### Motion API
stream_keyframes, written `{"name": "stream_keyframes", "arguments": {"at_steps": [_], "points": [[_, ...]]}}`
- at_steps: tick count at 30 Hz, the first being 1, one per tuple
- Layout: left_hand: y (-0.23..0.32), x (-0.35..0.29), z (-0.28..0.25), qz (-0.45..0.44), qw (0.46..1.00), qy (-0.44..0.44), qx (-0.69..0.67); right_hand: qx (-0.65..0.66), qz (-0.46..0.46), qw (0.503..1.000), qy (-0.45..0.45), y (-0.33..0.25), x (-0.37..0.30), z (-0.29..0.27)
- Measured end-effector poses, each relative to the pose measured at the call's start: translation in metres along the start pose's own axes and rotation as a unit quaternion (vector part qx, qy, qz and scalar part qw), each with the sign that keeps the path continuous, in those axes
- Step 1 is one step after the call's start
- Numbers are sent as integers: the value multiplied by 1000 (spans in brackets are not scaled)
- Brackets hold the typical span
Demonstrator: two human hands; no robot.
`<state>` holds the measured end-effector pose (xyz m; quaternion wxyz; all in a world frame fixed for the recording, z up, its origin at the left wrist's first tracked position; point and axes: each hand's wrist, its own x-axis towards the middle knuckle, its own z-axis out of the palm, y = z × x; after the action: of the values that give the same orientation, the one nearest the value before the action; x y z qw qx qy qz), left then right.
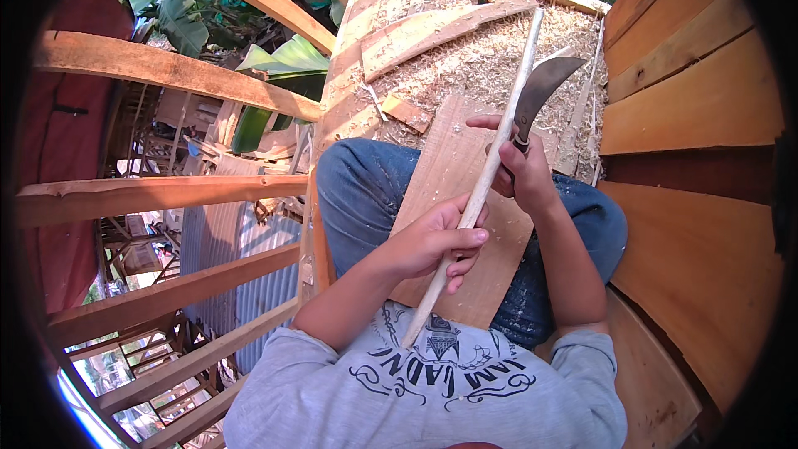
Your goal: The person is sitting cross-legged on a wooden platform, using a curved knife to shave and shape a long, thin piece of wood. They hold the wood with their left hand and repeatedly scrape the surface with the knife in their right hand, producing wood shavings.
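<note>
A long pale wooden stick [470,209] slants from my chest up and away to the right. My left hand [445,241] is closed round its lower half, thumb on top. In my right hand [522,165] is the handle of a curved knife [544,90], whose dark hooked blade lies along the stick's right side. One finger of that hand reaches behind the stick. Whether the blade's edge touches the wood I cannot tell. Across my lap, under both hands, rests a flat wooden board [453,166].
Wood shavings [465,50] cover the floor ahead, with a long plank [440,33] and a small wood block [406,113] among them. Spaced wooden rails [166,196] run along the left side, over a drop. A plank wall [690,91] closes the right.
</note>
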<state>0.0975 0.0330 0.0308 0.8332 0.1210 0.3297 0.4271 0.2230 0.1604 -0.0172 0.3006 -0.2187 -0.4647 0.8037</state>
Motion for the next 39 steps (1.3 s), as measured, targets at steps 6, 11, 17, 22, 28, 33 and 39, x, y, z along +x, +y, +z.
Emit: {"name": "stream_keyframes", "arguments": {"at_steps": [6,11,17,22,28,33,39], "points": [[-10,2,-9,6,999,10,51,85,17,995,56,9,0,-6],[-8,-16,-10,-62,968,95,223,52,24,989,138,3,2,-12],[2,-30,-2,30,974,157,162,-116,-47,984,128,2,3,-16],[12,-28,-9,139,924,225,277,-428,-134,888,102,4,-3,-12],[7,-21,-6,211,829,294,427,-575,-170,795,96,5,-8,8],[8,-13,11,211,815,293,453,-634,-221,726,149,8,-2,-11],[1,-15,15,162,844,279,428,-634,-142,719,246,2,8,-34]]}}
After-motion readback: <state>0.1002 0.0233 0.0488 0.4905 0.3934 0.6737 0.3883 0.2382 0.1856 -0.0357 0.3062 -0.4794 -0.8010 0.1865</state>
